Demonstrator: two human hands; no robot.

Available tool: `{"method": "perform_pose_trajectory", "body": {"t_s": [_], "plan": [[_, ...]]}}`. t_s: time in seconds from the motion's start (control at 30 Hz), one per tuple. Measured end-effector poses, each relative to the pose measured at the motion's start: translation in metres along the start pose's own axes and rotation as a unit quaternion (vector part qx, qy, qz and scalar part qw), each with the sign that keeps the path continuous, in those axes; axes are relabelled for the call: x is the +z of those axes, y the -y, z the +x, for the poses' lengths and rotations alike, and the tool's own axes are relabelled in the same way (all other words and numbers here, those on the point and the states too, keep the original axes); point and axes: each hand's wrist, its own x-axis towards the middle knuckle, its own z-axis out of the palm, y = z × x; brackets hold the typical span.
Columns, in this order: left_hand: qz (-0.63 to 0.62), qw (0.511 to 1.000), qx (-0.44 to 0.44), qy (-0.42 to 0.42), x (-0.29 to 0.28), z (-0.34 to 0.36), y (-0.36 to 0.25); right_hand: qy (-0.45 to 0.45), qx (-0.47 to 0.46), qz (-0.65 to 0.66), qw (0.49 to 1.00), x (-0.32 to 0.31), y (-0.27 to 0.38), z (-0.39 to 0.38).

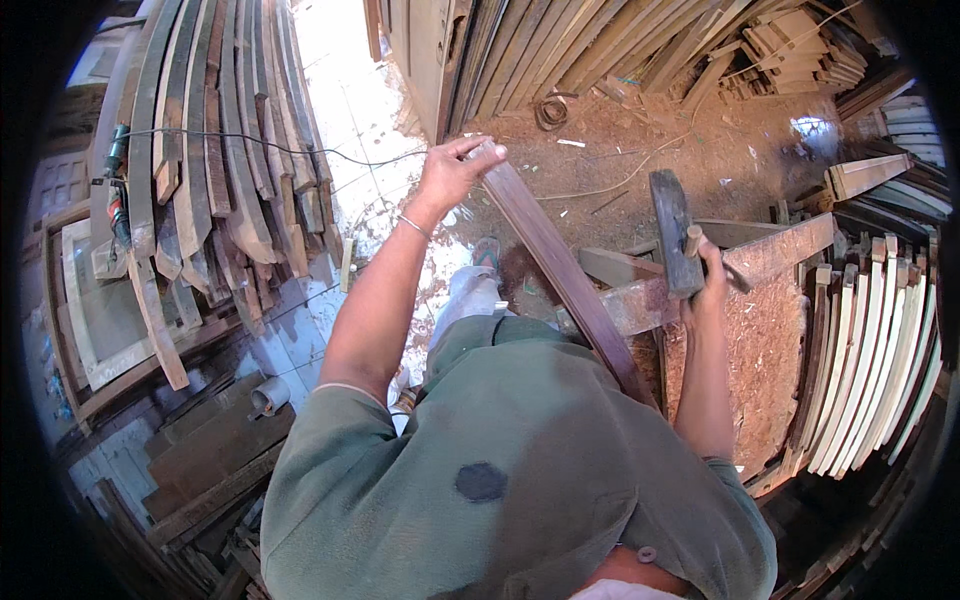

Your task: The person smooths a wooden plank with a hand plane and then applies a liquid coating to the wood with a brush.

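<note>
My left hand (448, 182), a bracelet at its wrist, grips the far end of a long brown wooden plank (560, 270). The plank slants back toward my right side, crossing a wooden beam (775, 252). In my right hand (708, 288) is a mallet (674, 222) with a dark, blocky head; the tip of its light wooden handle pokes out of the head. The mallet is over the beam, to the right of the plank. A small dark piece shows beside my right fingers; I cannot make out what it is.
Long curved timbers (240, 150) are stacked at left, with a cable (350, 158) running from them. Several pale curved slats (875, 350) stand at right. Boards (560, 50) lean at the back. A coiled cord (551, 114) lies on the sawdust-covered floor (640, 130).
</note>
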Motion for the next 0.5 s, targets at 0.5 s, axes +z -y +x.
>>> {"method": "perform_pose_trajectory", "body": {"t_s": [0.5], "plan": [[-0.399, 0.902, -0.163, 0.028, 0.008, 0.005, 0.056, 0.279, -0.497, -0.531, 0.627, 0.089, -0.030, -0.058]]}}
